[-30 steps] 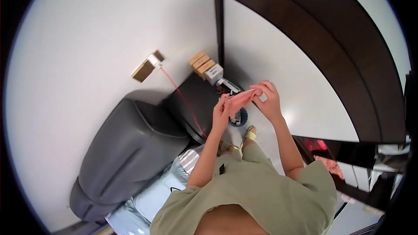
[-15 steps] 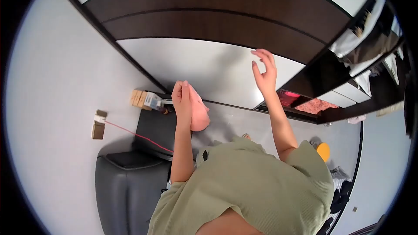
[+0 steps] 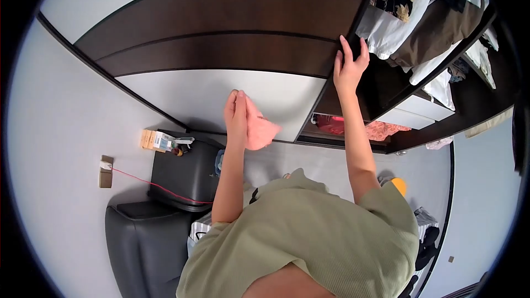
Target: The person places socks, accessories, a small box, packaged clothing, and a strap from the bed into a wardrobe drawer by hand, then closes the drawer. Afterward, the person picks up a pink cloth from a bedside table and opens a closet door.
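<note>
A pink cloth hangs down from my left hand, whose fingers are pinched on its upper end. My right hand is raised with its fingers spread and holds nothing. Its fingertips are at the edge of the dark brown sliding door, beside the open part of the wardrobe; whether they touch the edge I cannot tell. White and brown clothes hang just right of that hand.
Below the hanging clothes are white drawers and a pink patterned cloth. At the left stand a black cabinet with small boxes on it and a dark padded seat. A yellow round object is at the right.
The view has turned right, towards the wardrobe. My right hand has let go of the pink cloth and moved to the door's edge. The cloth now hangs from my left hand alone.
</note>
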Motion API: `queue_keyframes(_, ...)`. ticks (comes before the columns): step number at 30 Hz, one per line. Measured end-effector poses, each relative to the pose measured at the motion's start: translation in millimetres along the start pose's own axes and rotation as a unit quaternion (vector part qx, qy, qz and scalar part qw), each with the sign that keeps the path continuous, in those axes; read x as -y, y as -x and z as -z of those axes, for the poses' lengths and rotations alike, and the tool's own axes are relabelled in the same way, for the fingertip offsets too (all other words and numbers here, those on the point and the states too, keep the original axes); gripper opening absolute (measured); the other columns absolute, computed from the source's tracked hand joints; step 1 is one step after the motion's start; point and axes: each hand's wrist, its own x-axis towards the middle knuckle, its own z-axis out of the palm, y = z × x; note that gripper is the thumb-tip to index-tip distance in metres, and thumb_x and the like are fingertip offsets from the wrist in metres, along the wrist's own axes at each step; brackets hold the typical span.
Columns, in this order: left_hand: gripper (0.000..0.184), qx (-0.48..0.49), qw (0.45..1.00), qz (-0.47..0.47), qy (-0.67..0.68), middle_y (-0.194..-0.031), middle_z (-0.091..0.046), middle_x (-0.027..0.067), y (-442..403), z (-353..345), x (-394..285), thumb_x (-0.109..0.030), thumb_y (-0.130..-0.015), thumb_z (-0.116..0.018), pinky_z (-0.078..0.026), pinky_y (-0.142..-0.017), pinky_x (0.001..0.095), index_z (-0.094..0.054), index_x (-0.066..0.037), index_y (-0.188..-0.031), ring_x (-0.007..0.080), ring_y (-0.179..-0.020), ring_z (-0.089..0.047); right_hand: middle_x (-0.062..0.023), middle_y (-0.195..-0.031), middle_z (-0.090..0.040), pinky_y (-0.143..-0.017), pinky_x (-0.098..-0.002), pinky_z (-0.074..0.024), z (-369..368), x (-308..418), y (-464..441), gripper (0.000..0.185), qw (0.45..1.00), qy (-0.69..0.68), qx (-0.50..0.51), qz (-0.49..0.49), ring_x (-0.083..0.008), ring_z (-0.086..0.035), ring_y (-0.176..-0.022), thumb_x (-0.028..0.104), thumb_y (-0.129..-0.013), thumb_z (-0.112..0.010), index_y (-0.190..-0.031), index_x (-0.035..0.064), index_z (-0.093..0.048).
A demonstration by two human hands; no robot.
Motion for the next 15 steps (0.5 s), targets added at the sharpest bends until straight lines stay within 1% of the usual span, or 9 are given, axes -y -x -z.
queue_keyframes(3,0.025,0.021,1.000,0.014,0.004,-0.065,-0.033,-0.0064,0,-10,11,-0.023,-0.091,-0.043,-0.029,-0.053,0.0181,-0.037,-0.012,-0.069,0.0023,-0.060,-0.031,-0.0138,-0.123,-0.036,-0.090,-0.0401,-0.0339,-4,-17,1,0.047,0.997,0.035,0.006,0.069,-0.0305,-0.037,-0.111,0.009,-0.071,-0.060,-0.114,0.0250,-0.054)
queue_keyframes(6,0.024,0.036,0.998,0.045,-0.012,-0.066,-0.035,-0.0060,-1,-13,8,-0.023,-0.091,-0.044,-0.030,-0.055,0.0189,-0.040,-0.011,-0.070,0.0029,-0.060,-0.033,-0.0125,-0.123,-0.036,-0.089,-0.0399,-0.0344,-2,-21,-2,0.049,0.994,0.051,0.003,0.097,-0.0297,-0.037,-0.111,0.008,-0.069,-0.060,-0.114,0.0258,-0.054)
queue_keyframes(9,0.019,0.013,1.000,-0.006,0.007,-0.065,-0.039,-0.0052,-6,-24,6,-0.022,-0.091,-0.043,-0.033,-0.057,0.0180,-0.044,-0.009,-0.077,0.0037,-0.061,-0.036,-0.0121,-0.123,-0.036,-0.091,-0.0410,-0.0339,1,-30,-2,0.050,0.993,0.062,0.009,0.103,-0.0293,-0.035,-0.113,0.009,-0.068,-0.060,-0.114,0.0276,-0.054)
queue_keyframes(12,0.012,-0.006,1.000,0.006,0.012,-0.074,-0.047,-0.0054,-5,-32,-6,-0.024,-0.089,-0.045,-0.034,-0.061,0.0186,-0.048,-0.012,-0.090,0.0029,-0.070,-0.043,-0.0120,-0.124,-0.033,-0.094,-0.0426,-0.0316,8,-42,-3,0.050,0.992,0.069,0.011,0.107,-0.0303,-0.033,-0.114,0.010,-0.067,-0.060,-0.113,0.0292,-0.055)
queue_keyframes(15,0.014,-0.005,1.000,-0.002,-0.017,-0.078,-0.051,-0.0049,-7,-27,-8,-0.024,-0.089,-0.046,-0.035,-0.061,0.0174,-0.048,-0.013,-0.098,0.0029,-0.071,-0.046,-0.0138,-0.127,-0.029,-0.096,-0.0418,-0.0288,19,-51,1,0.053,0.993,0.083,0.019,0.077,-0.0340,-0.029,-0.116,0.006,-0.067,-0.060,-0.114,0.0287,-0.054)
